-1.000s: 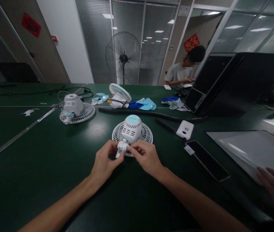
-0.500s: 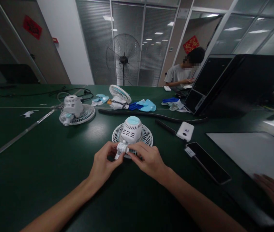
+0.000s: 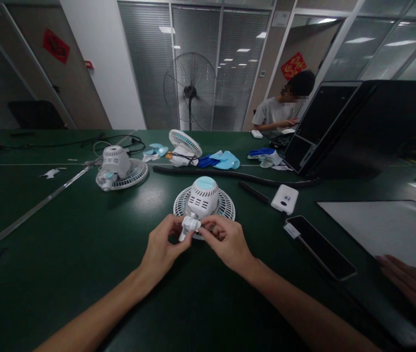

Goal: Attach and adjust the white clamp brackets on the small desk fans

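Note:
A small white fan head with a light-blue cap on its motor housing lies grille-down on the dark green table. At its near side a white plastic bracket sticks out towards me. My left hand pinches the left side of this bracket between thumb and fingers. From the right, my right hand is closed, thumb and index finger pinching the bracket's right edge. Whether a small piece sits between those fingertips is too fine to make out.
Another fan head lies at the left, and a third at the back near blue blades. A black tube crosses behind. To the right are a white device, phone, whiteboard and another person's hand.
The whole view has shifted slightly, so things sit a little further right. My right fingers have curled in more at the bracket's edge, while my left hand keeps its pinch.

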Action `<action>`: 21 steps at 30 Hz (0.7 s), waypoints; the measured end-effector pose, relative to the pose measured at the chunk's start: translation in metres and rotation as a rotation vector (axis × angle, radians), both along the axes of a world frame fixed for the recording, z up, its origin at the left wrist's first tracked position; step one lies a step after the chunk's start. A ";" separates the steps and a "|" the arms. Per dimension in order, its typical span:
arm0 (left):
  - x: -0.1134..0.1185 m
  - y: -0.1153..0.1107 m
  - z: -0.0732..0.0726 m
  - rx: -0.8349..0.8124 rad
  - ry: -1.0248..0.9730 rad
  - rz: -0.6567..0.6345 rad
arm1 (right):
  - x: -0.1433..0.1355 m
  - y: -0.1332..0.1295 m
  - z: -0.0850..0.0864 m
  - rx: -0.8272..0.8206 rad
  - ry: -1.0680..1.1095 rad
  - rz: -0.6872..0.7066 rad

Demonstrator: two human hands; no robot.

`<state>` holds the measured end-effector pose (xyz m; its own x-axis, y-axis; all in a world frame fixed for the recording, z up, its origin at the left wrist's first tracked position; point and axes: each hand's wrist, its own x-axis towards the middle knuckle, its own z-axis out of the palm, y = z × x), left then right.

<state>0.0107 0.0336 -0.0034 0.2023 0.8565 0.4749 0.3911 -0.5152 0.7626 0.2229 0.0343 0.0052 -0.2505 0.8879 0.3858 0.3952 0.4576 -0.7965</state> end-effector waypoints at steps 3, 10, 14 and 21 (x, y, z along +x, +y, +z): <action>0.001 -0.001 0.001 -0.015 -0.002 -0.009 | 0.011 0.000 0.003 0.277 -0.188 0.083; 0.001 -0.001 0.001 -0.028 -0.002 0.000 | -0.003 0.006 0.005 -0.071 0.040 0.048; -0.001 0.000 -0.002 0.010 0.037 0.002 | -0.008 0.002 0.004 -0.499 0.174 0.043; -0.003 0.000 -0.003 0.008 0.033 -0.028 | 0.011 -0.003 0.007 0.288 -0.193 0.055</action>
